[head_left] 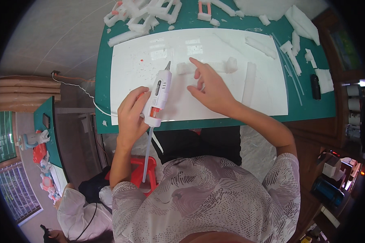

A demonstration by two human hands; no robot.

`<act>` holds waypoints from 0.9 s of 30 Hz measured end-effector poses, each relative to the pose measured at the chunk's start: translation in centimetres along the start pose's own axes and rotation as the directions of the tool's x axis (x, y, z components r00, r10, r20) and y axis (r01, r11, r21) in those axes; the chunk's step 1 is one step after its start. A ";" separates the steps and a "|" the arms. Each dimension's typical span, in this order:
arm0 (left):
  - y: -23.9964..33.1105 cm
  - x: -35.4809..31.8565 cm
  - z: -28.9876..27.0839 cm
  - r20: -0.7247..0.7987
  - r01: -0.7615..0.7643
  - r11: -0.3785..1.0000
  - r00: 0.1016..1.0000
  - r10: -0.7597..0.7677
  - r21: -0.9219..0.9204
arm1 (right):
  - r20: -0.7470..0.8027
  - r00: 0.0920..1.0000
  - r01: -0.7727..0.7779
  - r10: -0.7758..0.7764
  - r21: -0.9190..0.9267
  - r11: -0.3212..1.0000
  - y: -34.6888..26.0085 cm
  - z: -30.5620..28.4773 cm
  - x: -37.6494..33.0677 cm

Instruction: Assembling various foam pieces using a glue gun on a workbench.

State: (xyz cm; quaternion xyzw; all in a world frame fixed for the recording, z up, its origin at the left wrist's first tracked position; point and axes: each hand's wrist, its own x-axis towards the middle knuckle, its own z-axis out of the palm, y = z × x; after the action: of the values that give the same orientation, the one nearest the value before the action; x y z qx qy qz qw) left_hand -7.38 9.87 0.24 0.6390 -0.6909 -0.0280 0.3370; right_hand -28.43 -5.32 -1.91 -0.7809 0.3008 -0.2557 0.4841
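Note:
My left hand [132,113] is wrapped round the handle of a white hot glue gun [162,91]. Its grey nozzle points away from me, and a long clear glue stick [147,156] sticks out of its back end. To the right, my right hand [211,87] hovers over the white board with its index finger stretched out and thumb apart, holding nothing I can see. Just beyond that hand lies a white foam strip [217,67] with a lumpy block at its right end; the hand hides part of it. Another flat foam strip [249,83] lies right of my wrist.
The white board [129,77] rests on a green table [103,81]. White foam frames [144,18] are heaped at the far left. Foam scraps, thin clear sticks [290,69] and a black cylinder [315,87] lie at the right. A white cord [83,91] runs left. Another person [83,214] sits at lower left.

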 end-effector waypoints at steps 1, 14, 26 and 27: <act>0.1 0.1 0.0 0.002 -0.018 1.000 1.000 0.018 0.010 | -0.006 1.000 0.026 -0.026 -0.052 0.998 0.2 0.5 0.4; -1.7 0.5 -0.1 0.033 -0.020 1.000 0.999 0.020 -0.019 | 0.007 0.999 0.041 -0.041 -0.063 0.997 1.3 1.6 4.9; -1.8 1.9 0.3 0.083 -0.093 0.987 0.993 0.083 0.128 | -0.019 0.992 0.119 -0.122 -0.111 0.987 1.6 1.8 5.2; -1.6 2.0 0.2 0.088 -0.095 0.987 0.993 0.084 0.129 | -0.023 0.993 0.117 -0.120 -0.108 0.987 1.7 1.9 5.1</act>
State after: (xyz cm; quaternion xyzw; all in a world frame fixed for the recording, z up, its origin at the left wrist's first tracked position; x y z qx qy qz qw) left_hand -6.02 7.69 0.16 0.6266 -0.7326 0.0068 0.2658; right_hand -23.97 -8.47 -3.67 -0.8182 0.2740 -0.2790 0.4215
